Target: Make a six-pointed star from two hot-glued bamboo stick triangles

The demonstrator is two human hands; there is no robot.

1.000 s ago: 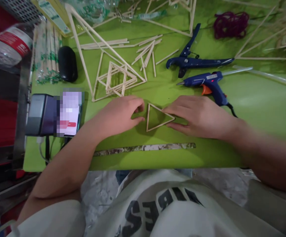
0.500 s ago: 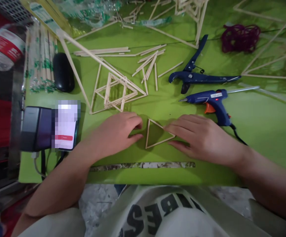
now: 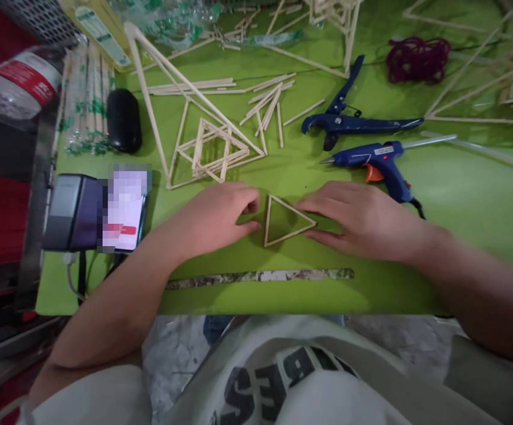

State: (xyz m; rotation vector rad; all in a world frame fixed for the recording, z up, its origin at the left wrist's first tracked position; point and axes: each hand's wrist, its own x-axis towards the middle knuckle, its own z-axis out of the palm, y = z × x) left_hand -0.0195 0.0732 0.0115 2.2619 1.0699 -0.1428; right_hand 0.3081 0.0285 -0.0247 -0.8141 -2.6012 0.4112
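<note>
Stick triangle [image 3: 268, 221]: right fingers [image 3: 320, 204] parted around tip, contact hard to tell; left fingers [image 3: 246, 196] released, some curled from view.

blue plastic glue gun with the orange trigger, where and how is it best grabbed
Probably by the handle of the blue plastic glue gun, right hand coming from the near right: it lies on its side, the handle slants that way, the orange trigger sits on its left, and the silvery nozzle points left.

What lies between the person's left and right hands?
In the head view, a small triangle of thin wooden sticks lies on the green tabletop between the left hand and right hand; whether the right hand touches it is unclear.
</note>
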